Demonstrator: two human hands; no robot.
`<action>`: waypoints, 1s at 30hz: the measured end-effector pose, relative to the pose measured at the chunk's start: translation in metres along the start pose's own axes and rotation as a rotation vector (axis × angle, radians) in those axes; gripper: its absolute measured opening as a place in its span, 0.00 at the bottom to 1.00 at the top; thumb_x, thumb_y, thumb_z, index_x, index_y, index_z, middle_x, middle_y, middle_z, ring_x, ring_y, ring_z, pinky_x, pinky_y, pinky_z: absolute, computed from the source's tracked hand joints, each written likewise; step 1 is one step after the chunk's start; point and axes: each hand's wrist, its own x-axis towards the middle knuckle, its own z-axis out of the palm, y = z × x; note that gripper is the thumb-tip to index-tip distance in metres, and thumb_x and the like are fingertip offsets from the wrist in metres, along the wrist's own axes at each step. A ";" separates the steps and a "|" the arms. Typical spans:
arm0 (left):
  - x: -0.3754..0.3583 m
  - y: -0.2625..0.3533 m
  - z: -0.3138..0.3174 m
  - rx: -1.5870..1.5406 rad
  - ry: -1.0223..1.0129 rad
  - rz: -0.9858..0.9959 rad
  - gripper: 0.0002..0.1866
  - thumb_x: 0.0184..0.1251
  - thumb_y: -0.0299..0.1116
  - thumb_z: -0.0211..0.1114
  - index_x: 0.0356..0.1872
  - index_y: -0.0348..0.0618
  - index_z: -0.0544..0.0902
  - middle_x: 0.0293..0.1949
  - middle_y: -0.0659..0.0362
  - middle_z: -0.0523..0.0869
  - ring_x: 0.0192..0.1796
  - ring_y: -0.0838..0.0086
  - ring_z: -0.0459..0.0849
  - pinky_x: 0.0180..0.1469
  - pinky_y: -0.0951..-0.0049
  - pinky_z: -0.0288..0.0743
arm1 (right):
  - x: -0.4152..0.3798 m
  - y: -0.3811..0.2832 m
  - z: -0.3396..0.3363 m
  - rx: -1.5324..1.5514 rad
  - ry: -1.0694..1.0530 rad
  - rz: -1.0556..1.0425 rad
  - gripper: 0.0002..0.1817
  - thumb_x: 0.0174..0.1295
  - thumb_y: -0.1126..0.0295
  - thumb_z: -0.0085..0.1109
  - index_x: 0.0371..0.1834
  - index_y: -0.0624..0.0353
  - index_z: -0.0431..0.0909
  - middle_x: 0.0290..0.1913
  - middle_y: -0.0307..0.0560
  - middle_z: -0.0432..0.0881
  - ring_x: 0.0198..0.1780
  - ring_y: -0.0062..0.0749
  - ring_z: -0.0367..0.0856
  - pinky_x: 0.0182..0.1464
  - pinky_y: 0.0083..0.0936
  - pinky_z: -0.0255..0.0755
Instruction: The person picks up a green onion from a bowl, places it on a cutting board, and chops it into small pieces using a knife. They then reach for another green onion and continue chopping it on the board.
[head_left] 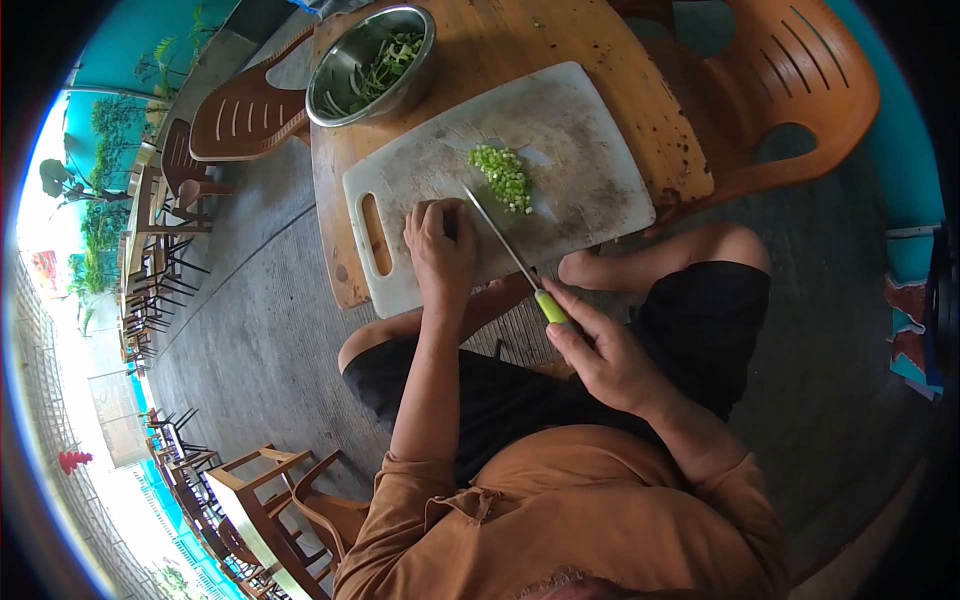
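From where I stand, the knife (pixel 508 242) is in the person's right hand (pixel 603 358), gripped round its green handle (pixel 551 307), with the thumb on one side and fingers wrapped about the other. The handle is out past the near edge of the cutting board (pixel 590 150), above the lap, while the thin blade slants in over the board, its tip just beside the chopped greens (pixel 502 178); whether the steel touches the surface, I can't tell. It looks a light tool, stiff enough though slim, and the handle is the only sensible place to hold it; damp fingers might slip toward the edge. The left hand (pixel 438 250) is on the board near the slotted end, fingers bent and tucked under, close to the blade; I can't tell whether anything is pinched beneath them. The chopped greens lie in a loose heap, small and probably moist, the sort that scatter or cling and are better scooped than pinched. The board seems thick and rigid, fairly heavy, best taken by its cut-out slot with a palm under the far end. It rests on the wooden table (pixel 560 35), its near side jutting over the edge. Just beyond stands the metal bowl (pixel 425 50), smooth and likely slick, holding limp, easily bruised leafy greens (pixel 388 75); I'd steady it by the rim.
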 end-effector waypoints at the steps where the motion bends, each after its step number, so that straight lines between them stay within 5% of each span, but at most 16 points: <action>1: 0.000 0.000 -0.001 0.005 -0.005 0.001 0.05 0.72 0.29 0.71 0.43 0.40 0.88 0.44 0.52 0.87 0.51 0.54 0.84 0.63 0.54 0.73 | 0.000 0.001 -0.001 0.028 0.018 -0.009 0.31 0.84 0.65 0.54 0.86 0.65 0.63 0.44 0.45 0.86 0.37 0.18 0.78 0.44 0.21 0.77; 30: 0.002 0.002 -0.003 0.034 0.013 0.002 0.06 0.70 0.26 0.71 0.45 0.36 0.89 0.47 0.50 0.88 0.54 0.52 0.86 0.60 0.56 0.77 | -0.001 -0.004 -0.004 0.031 -0.066 0.072 0.32 0.85 0.64 0.54 0.87 0.62 0.62 0.35 0.37 0.78 0.36 0.14 0.72 0.42 0.19 0.73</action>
